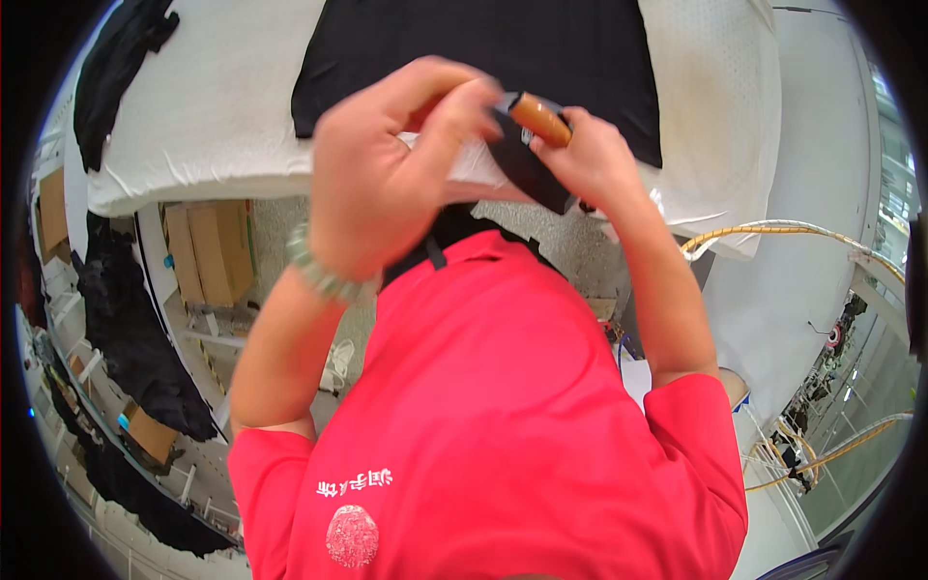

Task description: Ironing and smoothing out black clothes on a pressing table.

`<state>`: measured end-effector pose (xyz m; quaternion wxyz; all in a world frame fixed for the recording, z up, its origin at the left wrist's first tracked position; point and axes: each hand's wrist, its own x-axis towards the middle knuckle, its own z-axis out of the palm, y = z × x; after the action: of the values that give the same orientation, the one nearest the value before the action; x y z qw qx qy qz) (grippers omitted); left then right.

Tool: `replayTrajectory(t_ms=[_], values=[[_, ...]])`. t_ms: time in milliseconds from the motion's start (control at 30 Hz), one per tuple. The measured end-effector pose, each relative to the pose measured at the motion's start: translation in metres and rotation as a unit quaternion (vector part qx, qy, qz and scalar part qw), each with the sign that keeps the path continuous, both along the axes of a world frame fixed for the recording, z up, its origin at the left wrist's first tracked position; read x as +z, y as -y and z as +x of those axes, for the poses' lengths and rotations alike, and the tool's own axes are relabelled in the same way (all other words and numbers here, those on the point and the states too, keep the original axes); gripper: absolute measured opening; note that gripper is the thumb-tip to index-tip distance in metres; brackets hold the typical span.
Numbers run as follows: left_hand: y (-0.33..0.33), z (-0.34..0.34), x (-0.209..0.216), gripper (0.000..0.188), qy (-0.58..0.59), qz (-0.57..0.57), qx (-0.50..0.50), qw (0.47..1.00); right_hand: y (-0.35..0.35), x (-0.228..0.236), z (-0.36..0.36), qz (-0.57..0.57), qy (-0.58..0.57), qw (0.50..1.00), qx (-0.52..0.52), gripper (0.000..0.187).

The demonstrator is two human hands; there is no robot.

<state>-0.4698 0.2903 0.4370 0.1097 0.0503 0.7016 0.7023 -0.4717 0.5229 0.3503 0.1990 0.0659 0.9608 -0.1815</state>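
My right hand [592, 159] is closed around a tool with a glossy brown handle [541, 121]. A short grey metal part shows at the handle's left end; the tool's exact kind cannot be made out. Beneath it hangs a narrow black cloth piece [532, 172] with a small pale mark, its lower tip near my right fingers. My left hand [391, 169], a little blurred, is raised to the left with thumb and fingers pinched close to the tool's metal end. Whatever lies in that pinch is hidden. Behind both hands, a black cloth [474, 43] is spread on the white padded table [208, 126].
Another black cloth [114, 77] lies over the table's left end. Cardboard boxes [208, 253] stand below on the left, beside black material on a rack [130, 324]. Yellow-and-white hoses [773, 230] curve out at the right of the table.
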Motion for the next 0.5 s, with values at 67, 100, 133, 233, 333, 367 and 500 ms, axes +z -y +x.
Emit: replayTrajectory(t_ms=[67,100,133,233,333,367,500], values=[[0.006,-0.024,-0.077,0.021,-0.114,-0.274,0.024,0.955,-0.002,0.0,0.004,0.012,0.047,0.998,-0.027,0.05],[0.012,-0.033,-0.114,0.025,-0.218,-0.329,0.032,0.918,0.0,-0.001,0.005,0.01,0.03,0.999,-0.03,0.05],[0.02,-0.042,-0.145,0.03,-0.298,-0.389,0.041,0.871,0.001,-0.002,0.004,0.008,0.022,0.999,-0.023,0.05],[0.058,-0.061,-0.192,0.04,-0.269,-0.528,0.178,0.786,0.009,-0.002,-0.004,0.005,0.009,1.0,-0.006,0.05],[0.106,-0.056,-0.183,0.044,-0.107,-0.59,0.211,0.772,0.013,0.002,-0.025,0.021,0.023,0.999,-0.01,0.052],[0.117,-0.05,-0.176,0.042,-0.002,-0.612,0.167,0.773,0.014,0.002,-0.035,0.013,0.014,1.0,-0.002,0.052],[0.142,-0.045,-0.157,0.041,0.101,-0.557,0.071,0.821,0.022,-0.004,-0.07,0.027,0.025,0.999,0.008,0.052]])
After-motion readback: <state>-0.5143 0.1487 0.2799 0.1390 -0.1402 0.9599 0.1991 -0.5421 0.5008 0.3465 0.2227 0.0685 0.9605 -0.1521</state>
